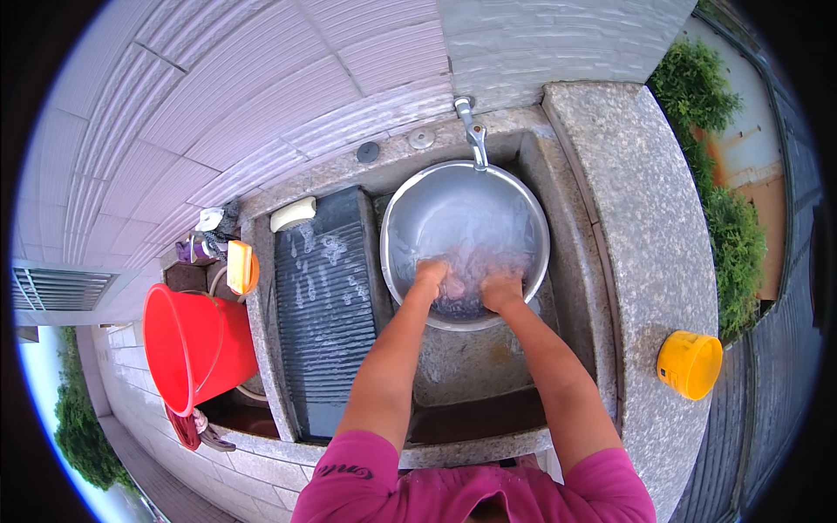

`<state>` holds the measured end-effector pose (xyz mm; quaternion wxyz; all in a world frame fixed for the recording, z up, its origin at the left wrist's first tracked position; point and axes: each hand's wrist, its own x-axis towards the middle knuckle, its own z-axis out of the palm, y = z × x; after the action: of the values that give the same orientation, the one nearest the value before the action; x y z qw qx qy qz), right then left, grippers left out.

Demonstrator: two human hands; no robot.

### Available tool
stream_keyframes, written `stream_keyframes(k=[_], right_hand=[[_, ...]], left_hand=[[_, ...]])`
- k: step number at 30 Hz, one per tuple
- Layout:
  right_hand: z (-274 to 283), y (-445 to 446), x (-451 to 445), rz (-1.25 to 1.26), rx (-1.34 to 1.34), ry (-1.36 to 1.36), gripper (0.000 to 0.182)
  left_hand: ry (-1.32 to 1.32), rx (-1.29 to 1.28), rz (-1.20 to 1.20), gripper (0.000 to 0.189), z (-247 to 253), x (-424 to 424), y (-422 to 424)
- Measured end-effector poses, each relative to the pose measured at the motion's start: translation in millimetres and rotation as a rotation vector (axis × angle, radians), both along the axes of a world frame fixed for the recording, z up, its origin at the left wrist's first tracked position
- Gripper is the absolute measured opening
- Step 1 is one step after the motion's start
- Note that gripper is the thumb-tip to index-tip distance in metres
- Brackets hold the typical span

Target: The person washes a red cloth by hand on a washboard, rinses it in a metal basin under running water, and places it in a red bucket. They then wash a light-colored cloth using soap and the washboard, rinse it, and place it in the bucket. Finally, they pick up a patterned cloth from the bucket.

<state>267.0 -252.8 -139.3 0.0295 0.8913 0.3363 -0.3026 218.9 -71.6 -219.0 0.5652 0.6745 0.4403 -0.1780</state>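
A round stainless steel basin (458, 196) of water stands in a stone sink (562, 196), under a chrome tap (477, 137). Both hands are dipped into the water near the basin's near side. My left hand (441, 278) is at the left, its fingers blurred below the surface. To its right is my right hand (502, 287), with its fingers hidden by stirred, cloudy water. Whether either hand holds anything cannot be made out. Left of the basin lies a ridged washboard slab (324, 294) with suds on it, and a pale bar of soap (293, 214) rests at its top left corner.
A red bucket (203, 346) stands left of the washboard, beside an orange soap box or brush (240, 267). On the right-hand granite ledge (654, 229) sits a yellow tub (690, 365). A tiled wall (294, 72) rises behind the sink.
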Motion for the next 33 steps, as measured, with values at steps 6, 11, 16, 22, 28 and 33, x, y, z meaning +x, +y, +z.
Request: stream_keyframes(k=[6,11,16,22,28,33], right_hand=[[15.4,2.5,-8.4,-0.088,0.076,-0.097,0.032],[33.9,31.5,-25.7,-0.219,0.503,-0.075,0.044],[73.4,75.7,-52.7,-0.278,1.062,0.057,0.071],[103.6,106.5,-91.0,-0.457,1.247,0.479,0.085],[73.3,108.7,-142.5,-0.45,1.117,0.166,0.072],[84.8,100.1,-202.9,-0.244,1.011,-0.097,0.072]], left_hand=[[-0.351,-0.769,0.696,0.012,160.3,-24.4,15.1],[-0.644,-0.564,0.797,0.018,269.7,-62.1,44.8],[-0.946,-0.603,0.827,0.02,340.7,-111.8,72.0],[-1.043,-0.469,0.868,0.04,337.9,-190.0,20.5],[-0.183,0.301,-0.059,0.022,227.8,-306.1,6.3],[-0.117,0.736,-0.236,0.021,232.3,-259.4,67.2]])
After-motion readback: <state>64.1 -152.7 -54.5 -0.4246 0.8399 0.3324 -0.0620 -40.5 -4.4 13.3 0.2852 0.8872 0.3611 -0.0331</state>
